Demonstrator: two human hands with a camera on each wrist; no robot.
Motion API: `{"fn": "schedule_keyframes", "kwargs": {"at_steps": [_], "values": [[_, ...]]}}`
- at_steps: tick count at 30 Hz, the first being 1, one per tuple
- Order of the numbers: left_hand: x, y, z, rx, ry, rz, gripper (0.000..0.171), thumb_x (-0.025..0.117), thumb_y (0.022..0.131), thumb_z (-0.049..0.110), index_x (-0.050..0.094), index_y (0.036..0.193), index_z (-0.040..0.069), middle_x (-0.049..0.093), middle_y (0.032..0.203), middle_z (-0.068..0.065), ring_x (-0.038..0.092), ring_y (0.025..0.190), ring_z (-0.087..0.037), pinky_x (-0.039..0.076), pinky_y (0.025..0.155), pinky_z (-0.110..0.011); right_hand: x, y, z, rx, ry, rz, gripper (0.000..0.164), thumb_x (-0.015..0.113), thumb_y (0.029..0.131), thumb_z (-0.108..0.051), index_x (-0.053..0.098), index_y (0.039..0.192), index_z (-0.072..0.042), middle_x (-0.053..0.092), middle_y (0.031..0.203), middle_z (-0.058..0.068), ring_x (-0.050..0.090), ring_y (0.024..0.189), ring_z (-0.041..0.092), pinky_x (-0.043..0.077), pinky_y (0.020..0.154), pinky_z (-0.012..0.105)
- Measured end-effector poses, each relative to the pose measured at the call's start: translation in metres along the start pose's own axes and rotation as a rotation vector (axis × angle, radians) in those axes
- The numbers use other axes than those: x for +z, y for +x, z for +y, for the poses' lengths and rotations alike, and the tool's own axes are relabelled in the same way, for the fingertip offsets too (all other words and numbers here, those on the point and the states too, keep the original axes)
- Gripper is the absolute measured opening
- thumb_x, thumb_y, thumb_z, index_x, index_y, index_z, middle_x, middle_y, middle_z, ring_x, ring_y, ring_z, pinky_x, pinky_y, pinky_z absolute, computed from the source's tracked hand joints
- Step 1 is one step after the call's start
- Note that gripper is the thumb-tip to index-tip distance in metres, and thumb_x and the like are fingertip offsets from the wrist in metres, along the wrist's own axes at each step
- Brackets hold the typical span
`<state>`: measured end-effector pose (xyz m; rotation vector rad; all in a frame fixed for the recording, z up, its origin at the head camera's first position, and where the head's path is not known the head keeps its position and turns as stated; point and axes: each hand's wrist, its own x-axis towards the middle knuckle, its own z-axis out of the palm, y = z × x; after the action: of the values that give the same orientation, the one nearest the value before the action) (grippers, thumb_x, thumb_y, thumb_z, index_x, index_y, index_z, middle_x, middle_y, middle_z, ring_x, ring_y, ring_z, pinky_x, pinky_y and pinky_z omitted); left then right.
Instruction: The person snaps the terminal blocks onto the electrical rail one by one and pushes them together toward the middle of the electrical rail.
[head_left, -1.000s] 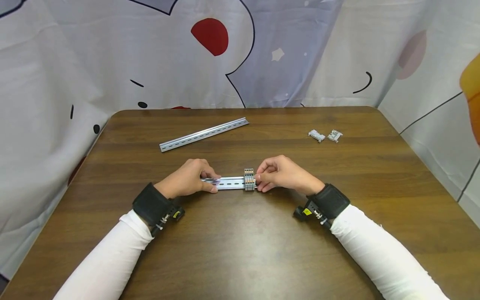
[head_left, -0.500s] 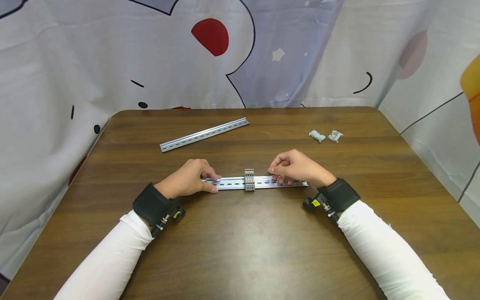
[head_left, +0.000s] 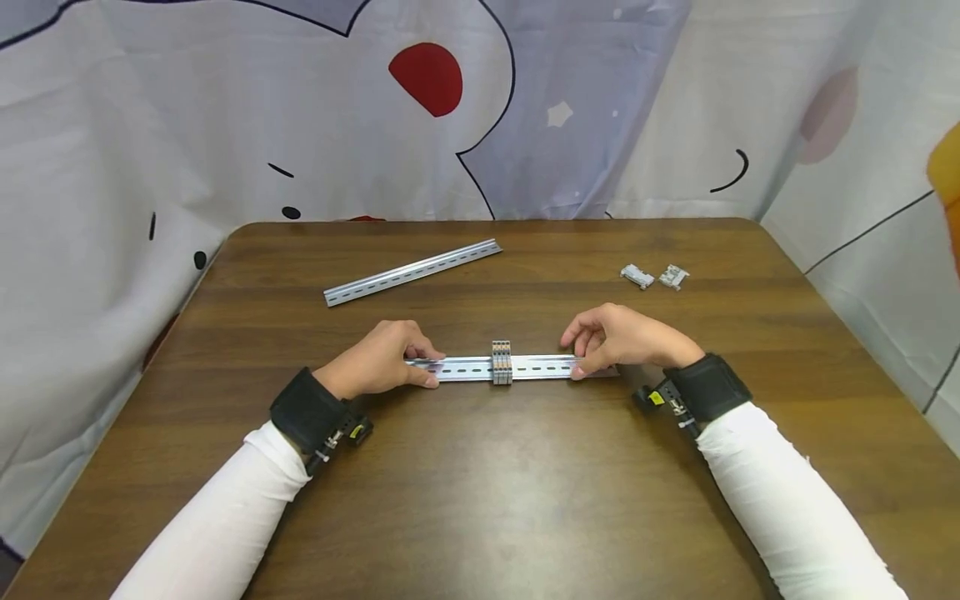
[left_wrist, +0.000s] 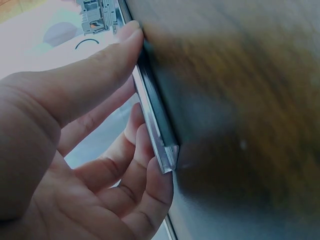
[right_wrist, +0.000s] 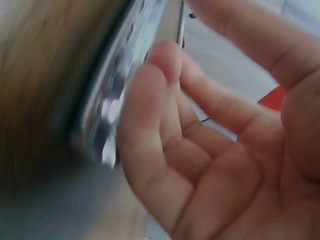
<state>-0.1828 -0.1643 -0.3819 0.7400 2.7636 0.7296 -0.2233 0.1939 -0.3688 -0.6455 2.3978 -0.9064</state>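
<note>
A slotted metal DIN rail (head_left: 467,369) lies across the table in front of me. Clipped together near its middle is a row of several grey terminal blocks (head_left: 502,363), with small orange marks on top. My left hand (head_left: 381,360) grips the rail's left end, thumb on the near edge and fingers along the far edge. Over the right end is my right hand (head_left: 633,337), its fingers loosely bent and spread from the thumb, with the thumb tip overlapping the rail. In the right wrist view, the rail's end (right_wrist: 107,115) shows blurred close beside the fingers.
Farther back at the left, a second DIN rail (head_left: 412,272) lies at a slant. Two loose pale terminal pieces (head_left: 637,276) sit side by side at the back right. A patterned cloth (head_left: 315,125) hangs behind the wooden table (head_left: 487,500).
My right hand has left the terminal blocks and moved right along the rail to its right end. The left hand and the rail have stayed in place.
</note>
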Motion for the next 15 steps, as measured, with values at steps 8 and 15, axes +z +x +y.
{"fn": "schedule_keyframes", "kwargs": {"at_steps": [8, 15], "values": [[-0.006, 0.009, -0.006, -0.014, 0.035, 0.021, 0.036, 0.083, 0.078, 0.024, 0.077, 0.111, 0.013, 0.070, 0.099, -0.009, 0.062, 0.090, -0.024, 0.049, 0.073, -0.032, -0.002, 0.007, 0.008, -0.211, -0.250, 0.120, 0.037, 0.088, 0.071, -0.015, 0.073, 0.105, -0.012, 0.068, 0.093, 0.010, 0.063, 0.078, 0.016, 0.049, 0.069, 0.024], [-0.016, 0.032, -0.016, -0.036, 0.056, 0.037, 0.033, 0.082, 0.079, 0.022, 0.077, 0.111, 0.011, 0.073, 0.106, -0.012, 0.064, 0.099, -0.029, 0.052, 0.081, -0.040, -0.012, 0.032, 0.016, -0.157, -0.211, 0.196, 0.036, 0.086, 0.073, -0.012, 0.076, 0.107, -0.012, 0.068, 0.093, 0.012, 0.063, 0.081, 0.019, 0.049, 0.069, 0.028]]}}
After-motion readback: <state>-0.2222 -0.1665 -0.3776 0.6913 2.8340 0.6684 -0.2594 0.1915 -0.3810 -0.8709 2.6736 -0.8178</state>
